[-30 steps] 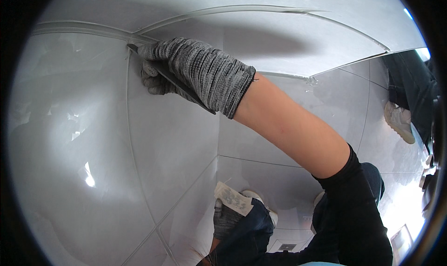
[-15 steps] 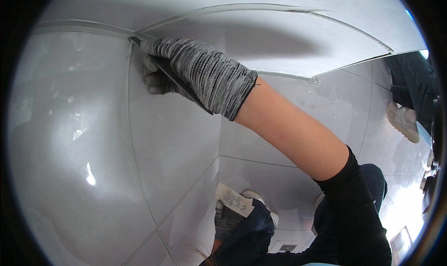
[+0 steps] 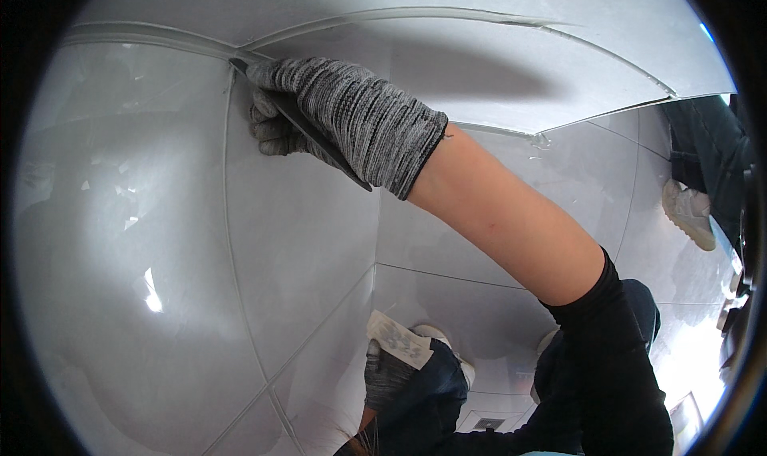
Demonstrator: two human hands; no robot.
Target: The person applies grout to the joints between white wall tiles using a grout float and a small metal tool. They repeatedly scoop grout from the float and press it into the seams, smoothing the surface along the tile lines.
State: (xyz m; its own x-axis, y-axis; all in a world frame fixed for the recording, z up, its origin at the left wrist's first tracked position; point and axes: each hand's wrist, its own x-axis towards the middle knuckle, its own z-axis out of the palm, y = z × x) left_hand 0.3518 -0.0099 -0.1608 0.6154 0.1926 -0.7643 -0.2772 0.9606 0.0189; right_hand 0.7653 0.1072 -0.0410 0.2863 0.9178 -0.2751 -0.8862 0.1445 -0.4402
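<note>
My right hand, in a grey striped knit glove, is closed around a slim, dark flat tool. The tool's pointed tip touches the corner where several pale joint lines meet. Its other end reaches back along the palm to the glove cuff. Low in the view, my left hand, also gloved, grips a beige piece of sheet smeared with grey, close to my knee. I cannot make out whether that sheet is paper or cardboard.
Glossy light grey tiles surround my right hand, with thin joints between them. My dark trousers and shoes are below. At the right edge stands another person's leg in dark trousers with a light shoe. A small square drain lies at the bottom.
The view has shifted slightly. My right hand keeps the tool's tip at the corner, with little visible movement. My left hand still holds the smeared sheet.
</note>
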